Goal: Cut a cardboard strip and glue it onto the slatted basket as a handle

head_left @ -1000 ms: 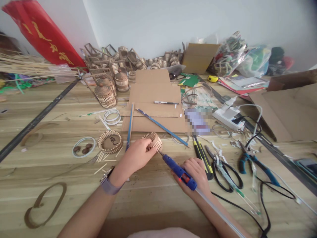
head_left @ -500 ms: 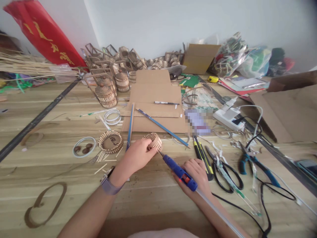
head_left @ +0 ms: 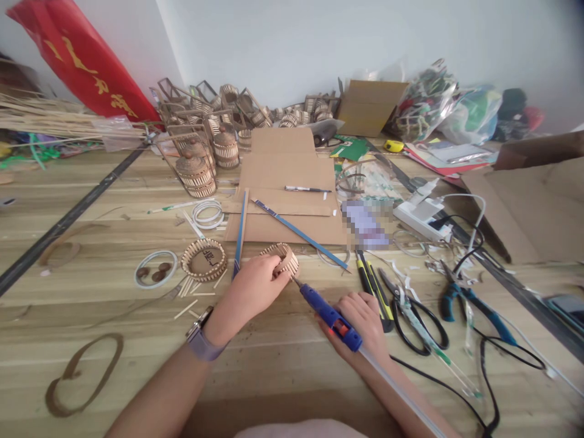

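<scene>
Both hands are closed on something, as I see through the head camera. With my left hand (head_left: 258, 286) I pinch a small stick-walled basket (head_left: 289, 261) near the middle of the view, thumb on its outer wall and fingers over its rim. My right hand (head_left: 364, 319) is wrapped round a blue glue gun (head_left: 325, 310), whose nozzle points to ten o'clock at the basket's wall; I cannot tell whether it touches.

From the basket, a wider basket (head_left: 186, 271) sits on the surface (head_left: 269, 377) at nine o'clock, and past it a white ring (head_left: 135, 277) circles three brown balls (head_left: 159, 277). Flat cardboard (head_left: 287, 170) lies at twelve o'clock. Scissors (head_left: 407, 308) lie at four o'clock, with blue-handled pliers (head_left: 487, 313) farther out between three and four.
</scene>
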`<action>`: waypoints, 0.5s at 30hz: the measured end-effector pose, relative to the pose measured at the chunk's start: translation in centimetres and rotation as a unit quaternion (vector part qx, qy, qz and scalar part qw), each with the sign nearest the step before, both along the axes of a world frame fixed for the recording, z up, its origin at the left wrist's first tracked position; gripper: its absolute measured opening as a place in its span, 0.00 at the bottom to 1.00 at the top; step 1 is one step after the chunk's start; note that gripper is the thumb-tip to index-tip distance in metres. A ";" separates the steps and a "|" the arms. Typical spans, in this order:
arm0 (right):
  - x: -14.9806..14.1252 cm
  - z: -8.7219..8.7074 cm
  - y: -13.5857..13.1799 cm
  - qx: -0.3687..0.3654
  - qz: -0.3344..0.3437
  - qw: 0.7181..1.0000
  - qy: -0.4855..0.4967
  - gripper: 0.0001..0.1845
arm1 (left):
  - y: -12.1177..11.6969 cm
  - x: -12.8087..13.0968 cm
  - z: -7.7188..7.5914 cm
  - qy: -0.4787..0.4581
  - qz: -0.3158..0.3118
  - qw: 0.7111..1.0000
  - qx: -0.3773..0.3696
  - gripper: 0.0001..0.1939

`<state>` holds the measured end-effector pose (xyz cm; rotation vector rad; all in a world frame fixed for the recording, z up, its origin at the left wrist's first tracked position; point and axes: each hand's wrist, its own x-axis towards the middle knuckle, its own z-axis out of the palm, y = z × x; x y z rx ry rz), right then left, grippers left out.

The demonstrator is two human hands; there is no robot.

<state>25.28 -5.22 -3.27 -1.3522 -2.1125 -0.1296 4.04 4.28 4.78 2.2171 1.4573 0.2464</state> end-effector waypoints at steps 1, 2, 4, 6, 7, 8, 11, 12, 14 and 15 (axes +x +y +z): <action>0.0 0.0 0.0 0.000 0.000 1.000 -0.002 0.09 | 0.0 0.0 0.0 0.002 0.001 1.000 0.004 0.16; 0.0 0.0 0.0 0.001 -0.001 1.000 -0.002 0.09 | -0.1 0.0 -0.1 0.002 0.000 1.000 0.006 0.16; -0.1 0.1 0.0 0.003 -0.001 1.000 -0.004 0.08 | -0.1 0.0 -0.2 -0.001 -0.001 1.000 0.006 0.16; -0.2 0.1 0.1 0.001 0.000 1.000 -0.006 0.08 | -0.1 0.0 -0.2 -0.001 0.001 1.000 0.004 0.16; -0.2 0.1 0.1 0.000 -0.003 1.000 -0.007 0.08 | 0.0 0.0 -0.2 -0.001 0.002 1.000 0.002 0.15; -0.2 0.1 0.1 -0.001 -0.004 1.000 -0.008 0.08 | 0.0 0.0 -0.2 -0.002 0.005 1.000 0.001 0.15; -0.2 0.0 0.2 -0.005 -0.009 1.000 -0.007 0.08 | 0.0 -0.1 0.1 -0.004 0.015 1.000 -0.008 0.13; -0.2 0.0 0.2 -0.008 -0.010 1.000 -0.004 0.08 | 0.0 -0.1 0.2 -0.006 0.019 1.000 -0.018 0.12; -0.2 -0.2 0.3 -0.014 -0.010 1.000 0.009 0.08 | 0.0 -0.2 0.3 -0.011 0.024 0.999 -0.036 0.12; -0.2 -0.2 0.4 -0.017 -0.010 1.000 0.020 0.09 | 0.0 -0.2 0.3 -0.015 0.025 0.999 -0.041 0.12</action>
